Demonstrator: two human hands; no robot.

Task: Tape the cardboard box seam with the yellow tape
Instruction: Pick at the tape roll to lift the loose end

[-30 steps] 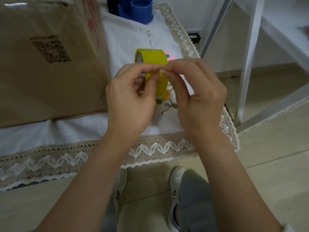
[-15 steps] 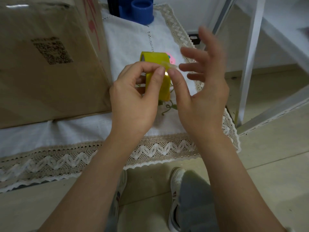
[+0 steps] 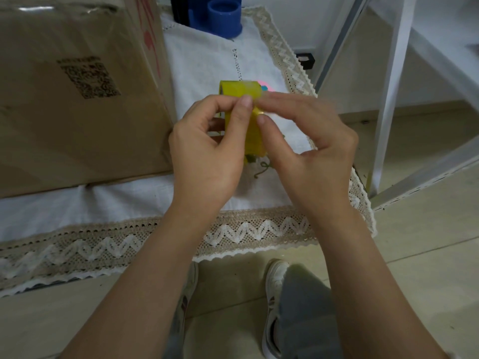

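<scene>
Left hand (image 3: pixel 207 156) grips the yellow tape roll (image 3: pixel 242 110); right hand (image 3: pixel 308 149), at its 3 o'clock, pinches the roll's surface. Cardboard box (image 3: pixel 77 99) stands at 9 o'clock.

head-worn view, looking down, close

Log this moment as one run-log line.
stage: finding tape end | left hand: holds yellow tape roll | right hand: fingertips picking at roll | cardboard box: untaped, left of hands
</scene>
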